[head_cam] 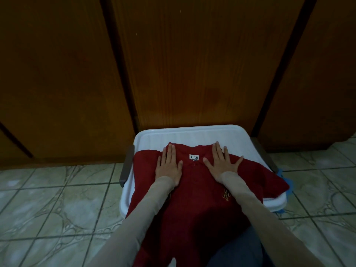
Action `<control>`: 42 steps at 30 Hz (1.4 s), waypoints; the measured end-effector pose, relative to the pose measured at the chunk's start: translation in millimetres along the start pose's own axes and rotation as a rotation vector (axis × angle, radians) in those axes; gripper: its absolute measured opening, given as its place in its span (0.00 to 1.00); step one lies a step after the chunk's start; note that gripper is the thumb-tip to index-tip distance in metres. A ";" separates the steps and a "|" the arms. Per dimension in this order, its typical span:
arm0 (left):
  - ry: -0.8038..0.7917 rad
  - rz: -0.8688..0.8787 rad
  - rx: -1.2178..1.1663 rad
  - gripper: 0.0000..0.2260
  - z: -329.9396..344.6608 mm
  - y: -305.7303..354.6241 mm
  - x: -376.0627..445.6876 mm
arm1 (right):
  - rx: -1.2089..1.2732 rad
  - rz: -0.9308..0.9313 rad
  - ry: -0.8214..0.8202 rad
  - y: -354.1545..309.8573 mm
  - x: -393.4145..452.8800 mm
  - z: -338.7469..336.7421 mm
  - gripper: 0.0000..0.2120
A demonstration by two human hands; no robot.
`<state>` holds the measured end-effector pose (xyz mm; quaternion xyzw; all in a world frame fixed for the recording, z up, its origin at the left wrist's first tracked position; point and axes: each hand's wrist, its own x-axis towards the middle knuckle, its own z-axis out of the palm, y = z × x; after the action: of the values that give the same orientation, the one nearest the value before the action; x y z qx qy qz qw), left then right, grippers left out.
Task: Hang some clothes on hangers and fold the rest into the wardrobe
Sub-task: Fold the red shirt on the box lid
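Nearest the camera there's a bit of dark blue trouser leg point(237, 249) at the bottom, with the hem of the red polo shirt point(194, 199) draped over it. Both arms in beige sleeves point(146, 207) reach forward over the shirt.

The shirt is spread front-up across a white plastic tray point(192, 134), which looks like it sits on a chair with dark armrests point(126, 165); the shirt hangs off the tray's near edge. Left hand point(169, 166) lies flat on the shirt beside the collar, fingers straight, not gripping anything. Right hand point(221, 162) is the same on the other side, fingers spread and pressing down. The size label point(193, 157) sits between them.

Something blue point(285, 182) pokes out under the tray on the right. Greenish floor tiles point(57, 199) all around, and brown wooden wardrobe doors point(192, 64) behind, closed.
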<state>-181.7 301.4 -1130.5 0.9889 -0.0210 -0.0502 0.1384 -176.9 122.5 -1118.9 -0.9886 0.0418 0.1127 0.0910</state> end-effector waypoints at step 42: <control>0.324 -0.163 -0.597 0.15 -23.9 -6.6 25.8 | 0.670 -0.099 0.173 14.9 28.4 -25.4 0.16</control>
<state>-153.4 312.8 -1111.9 0.8984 0.0958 0.0927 0.4185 -145.5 101.3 -1103.6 -0.9105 0.0361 0.0039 0.4120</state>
